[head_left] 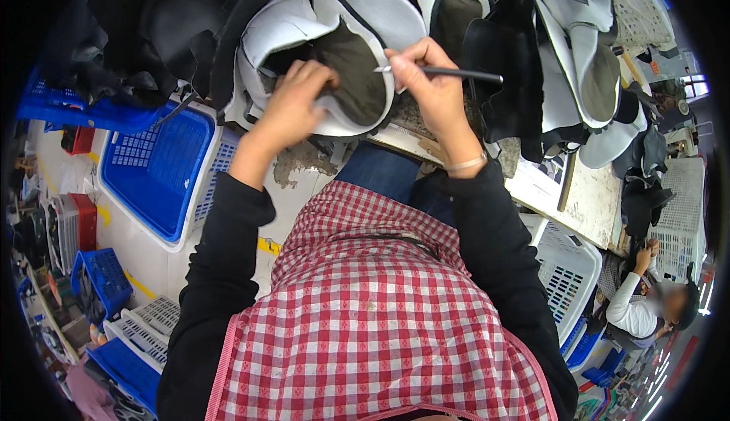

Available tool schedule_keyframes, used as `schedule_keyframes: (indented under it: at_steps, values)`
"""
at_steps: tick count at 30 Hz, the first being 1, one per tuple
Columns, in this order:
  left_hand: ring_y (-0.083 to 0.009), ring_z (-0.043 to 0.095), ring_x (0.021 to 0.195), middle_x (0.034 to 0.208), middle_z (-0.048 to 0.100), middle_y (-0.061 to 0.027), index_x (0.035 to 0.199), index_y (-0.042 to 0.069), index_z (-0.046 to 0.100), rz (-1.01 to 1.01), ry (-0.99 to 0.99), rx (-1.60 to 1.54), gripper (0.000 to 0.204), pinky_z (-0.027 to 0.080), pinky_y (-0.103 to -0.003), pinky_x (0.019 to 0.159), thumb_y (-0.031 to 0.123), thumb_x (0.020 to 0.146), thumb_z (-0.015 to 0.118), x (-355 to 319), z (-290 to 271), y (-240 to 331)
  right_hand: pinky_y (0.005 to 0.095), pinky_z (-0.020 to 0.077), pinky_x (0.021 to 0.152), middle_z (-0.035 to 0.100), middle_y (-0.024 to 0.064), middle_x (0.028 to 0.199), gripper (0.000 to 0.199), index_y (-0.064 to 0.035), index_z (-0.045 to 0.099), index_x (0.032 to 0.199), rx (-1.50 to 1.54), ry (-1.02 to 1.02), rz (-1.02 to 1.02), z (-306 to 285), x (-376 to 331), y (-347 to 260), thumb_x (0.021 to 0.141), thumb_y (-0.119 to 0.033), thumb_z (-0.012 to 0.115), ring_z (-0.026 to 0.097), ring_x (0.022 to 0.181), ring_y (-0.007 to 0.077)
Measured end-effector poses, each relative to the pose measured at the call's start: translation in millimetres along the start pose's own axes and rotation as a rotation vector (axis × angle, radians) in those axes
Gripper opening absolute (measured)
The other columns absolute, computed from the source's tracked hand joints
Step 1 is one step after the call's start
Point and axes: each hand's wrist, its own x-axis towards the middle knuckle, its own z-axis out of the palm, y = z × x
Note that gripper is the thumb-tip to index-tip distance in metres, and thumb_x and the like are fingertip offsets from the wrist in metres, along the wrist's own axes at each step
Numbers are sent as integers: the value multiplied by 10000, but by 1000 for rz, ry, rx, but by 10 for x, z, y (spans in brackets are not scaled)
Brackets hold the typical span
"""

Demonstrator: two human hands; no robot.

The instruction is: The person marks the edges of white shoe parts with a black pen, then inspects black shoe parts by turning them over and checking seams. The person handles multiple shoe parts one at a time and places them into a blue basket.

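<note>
The bright view bends toward black corners

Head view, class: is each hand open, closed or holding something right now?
Left hand: bent, at the white-and-olive lined piece; grip cannot be told.
Right hand: closed on a slim black-handled tool.

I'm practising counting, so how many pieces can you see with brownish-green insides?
3: the first piece between the left hand and right hand, the second piece just beyond the right hand, and the third piece farther right. Others may be hidden in the pile.
</note>
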Motion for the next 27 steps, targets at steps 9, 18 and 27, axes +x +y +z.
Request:
schedule_keyframes:
  at_steps: [9, 18, 27]
  values:
    - [-230, 625, 1140, 1079, 707, 26, 1070, 140, 784, -59, 445, 34, 242, 429, -547, 990, 257, 857, 779, 463, 693, -12, 225, 437, 705, 582, -36, 791, 228, -80, 564, 891, -99, 120, 151, -273, -333, 443, 982, -166, 754, 519, 747, 45]
    - [-228, 618, 1154, 1119, 692, 36, 1107, 157, 768, 72, 460, 142, 376, 461, -562, 981, 238, 747, 841, 500, 715, -145, 281, 438, 597, 612, 4, 691, 276, -42, 597, 845, -562, 146, 111, -114, -259, 480, 942, -217, 787, 526, 654, 77]
    - [-207, 621, 1133, 1098, 693, 50, 1093, 164, 768, 89, 490, 141, 376, 459, -523, 932, 191, 722, 831, 508, 703, -121, 302, 443, 575, 598, 34, 651, 276, -40, 574, 813, -590, 110, 63, -128, -246, 530, 915, -189, 782, 520, 613, 102]
